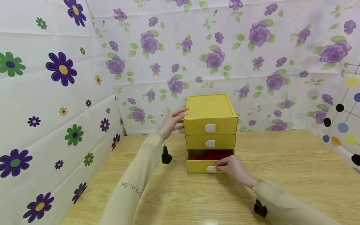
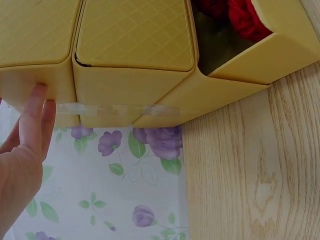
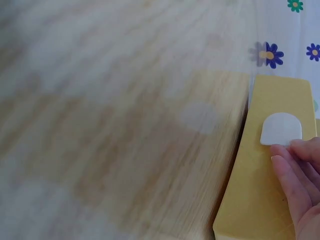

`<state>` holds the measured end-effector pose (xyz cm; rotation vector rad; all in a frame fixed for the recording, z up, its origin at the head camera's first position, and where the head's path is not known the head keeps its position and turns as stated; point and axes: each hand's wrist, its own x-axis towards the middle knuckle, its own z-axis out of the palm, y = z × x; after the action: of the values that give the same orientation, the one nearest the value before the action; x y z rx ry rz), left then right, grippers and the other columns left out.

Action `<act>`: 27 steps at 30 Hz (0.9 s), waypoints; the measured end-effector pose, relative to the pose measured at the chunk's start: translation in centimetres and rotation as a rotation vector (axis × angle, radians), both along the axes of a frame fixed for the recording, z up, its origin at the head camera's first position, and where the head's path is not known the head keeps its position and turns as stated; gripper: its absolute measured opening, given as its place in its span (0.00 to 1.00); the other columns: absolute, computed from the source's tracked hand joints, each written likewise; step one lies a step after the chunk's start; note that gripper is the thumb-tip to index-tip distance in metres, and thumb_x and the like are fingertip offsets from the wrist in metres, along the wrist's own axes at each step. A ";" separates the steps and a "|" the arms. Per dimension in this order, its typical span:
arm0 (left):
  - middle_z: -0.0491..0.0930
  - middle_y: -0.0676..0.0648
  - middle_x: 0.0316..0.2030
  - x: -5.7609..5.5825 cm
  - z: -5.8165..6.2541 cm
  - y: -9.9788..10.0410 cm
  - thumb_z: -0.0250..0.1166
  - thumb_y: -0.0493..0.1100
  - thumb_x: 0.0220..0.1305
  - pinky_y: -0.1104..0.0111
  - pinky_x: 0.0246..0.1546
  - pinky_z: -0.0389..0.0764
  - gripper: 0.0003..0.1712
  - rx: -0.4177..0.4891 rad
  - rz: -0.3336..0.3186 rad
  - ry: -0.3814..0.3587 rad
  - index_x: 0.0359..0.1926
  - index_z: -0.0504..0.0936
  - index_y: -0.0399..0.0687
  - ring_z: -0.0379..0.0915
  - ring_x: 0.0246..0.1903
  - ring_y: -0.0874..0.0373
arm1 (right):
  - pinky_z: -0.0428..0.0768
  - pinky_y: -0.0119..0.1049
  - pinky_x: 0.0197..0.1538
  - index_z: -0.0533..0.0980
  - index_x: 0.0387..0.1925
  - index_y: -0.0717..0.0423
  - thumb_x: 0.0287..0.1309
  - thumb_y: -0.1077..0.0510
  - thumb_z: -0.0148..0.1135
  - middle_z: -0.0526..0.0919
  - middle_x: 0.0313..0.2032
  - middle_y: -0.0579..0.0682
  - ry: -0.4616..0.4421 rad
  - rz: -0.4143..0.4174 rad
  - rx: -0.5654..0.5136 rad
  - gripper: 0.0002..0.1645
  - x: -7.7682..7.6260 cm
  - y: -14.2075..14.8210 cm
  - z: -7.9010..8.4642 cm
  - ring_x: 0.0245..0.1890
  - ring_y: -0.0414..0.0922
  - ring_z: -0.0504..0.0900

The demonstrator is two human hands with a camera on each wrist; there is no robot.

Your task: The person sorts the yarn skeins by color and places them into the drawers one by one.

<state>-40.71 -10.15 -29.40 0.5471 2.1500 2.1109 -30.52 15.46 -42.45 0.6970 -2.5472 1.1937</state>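
Observation:
A yellow three-drawer box stands on the table with a white tab on each drawer. Its bottom drawer is pulled partway out, and red fabric-like or knitted material lies inside. My right hand pinches the edge of that drawer's white tab handle between thumb and fingers. Against the upper left side of the box rests my left hand, its fingers fairly straight. In the left wrist view, the fingertips of this hand touch the yellow side wall.
The box sits toward the back of a wooden table. Behind it hangs a cloth with purple roses; a daisy-patterned sheet is at the left. Dotted fabric borders the right. Clear tape runs along the box's side.

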 end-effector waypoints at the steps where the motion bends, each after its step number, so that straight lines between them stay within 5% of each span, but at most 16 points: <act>1: 0.69 0.49 0.53 0.0 0.0 0.0 0.58 0.48 0.64 0.59 0.41 0.75 0.22 0.000 -0.001 0.001 0.58 0.73 0.53 0.69 0.42 0.50 | 0.75 0.29 0.24 0.83 0.24 0.59 0.44 0.66 0.69 0.82 0.25 0.45 0.004 0.000 0.001 0.02 -0.2 0.0 0.0 0.24 0.36 0.77; 27: 0.69 0.49 0.53 0.1 0.1 0.0 0.58 0.48 0.64 0.60 0.41 0.75 0.23 -0.010 -0.003 -0.005 0.60 0.71 0.52 0.69 0.44 0.49 | 0.74 0.30 0.25 0.84 0.25 0.60 0.46 0.62 0.69 0.82 0.25 0.45 -0.024 -0.077 -0.013 0.03 -3.0 0.1 0.2 0.23 0.38 0.76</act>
<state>-40.58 -10.20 -29.35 0.5435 2.1549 2.0963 -33.48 15.52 -42.29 0.5803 -2.5588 1.1992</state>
